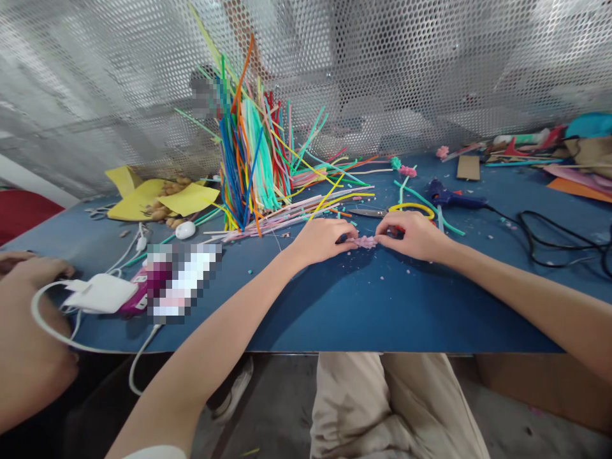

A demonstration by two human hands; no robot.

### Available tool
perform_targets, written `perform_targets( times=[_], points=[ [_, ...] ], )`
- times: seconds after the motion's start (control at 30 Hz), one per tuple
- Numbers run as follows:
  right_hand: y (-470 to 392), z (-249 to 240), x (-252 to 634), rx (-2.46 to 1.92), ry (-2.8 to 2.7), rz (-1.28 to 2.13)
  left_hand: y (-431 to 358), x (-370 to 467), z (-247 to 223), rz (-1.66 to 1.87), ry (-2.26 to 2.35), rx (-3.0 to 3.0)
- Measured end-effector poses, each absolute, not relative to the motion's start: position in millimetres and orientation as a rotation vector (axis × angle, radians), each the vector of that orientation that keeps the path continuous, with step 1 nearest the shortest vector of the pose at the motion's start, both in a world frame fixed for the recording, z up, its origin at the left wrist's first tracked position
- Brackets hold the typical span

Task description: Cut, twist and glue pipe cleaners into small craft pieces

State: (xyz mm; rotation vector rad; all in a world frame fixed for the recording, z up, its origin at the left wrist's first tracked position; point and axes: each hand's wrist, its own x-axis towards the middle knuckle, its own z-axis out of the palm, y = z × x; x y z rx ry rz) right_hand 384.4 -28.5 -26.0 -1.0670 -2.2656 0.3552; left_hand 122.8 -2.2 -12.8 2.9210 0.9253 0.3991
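Observation:
Between my two hands is a small, fuzzy pale-pink piece (366,241), seemingly made of pipe cleaner. My left hand (326,240) pinches its left end. The right end sits in the fingertips of my right hand (406,234). Just beyond my hands lie scissors (411,208) with yellow handles, their blades pointing left. Tiny pink and teal scraps dot the blue table (325,306) around the piece. Past the scissors are a fluffy pink piece (408,171) and a teal one (396,163).
Bundles of coloured pipe cleaners (258,153) stand at the back. A blue glue gun (454,196) with a black cord (540,236) lies right. At left are a white charger (102,292), a pixelated screen (189,280), yellow sheets (143,199) and another person's arm (29,338).

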Motion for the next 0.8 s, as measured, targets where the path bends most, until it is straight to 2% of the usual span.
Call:
perform_targets(
  times=[0.8],
  points=[
    [-24.3,-30.5,382.1,-1.106,-2.298,0.432,-0.9,122.8,-13.9,0.383,0.914,2.926]
  ],
)
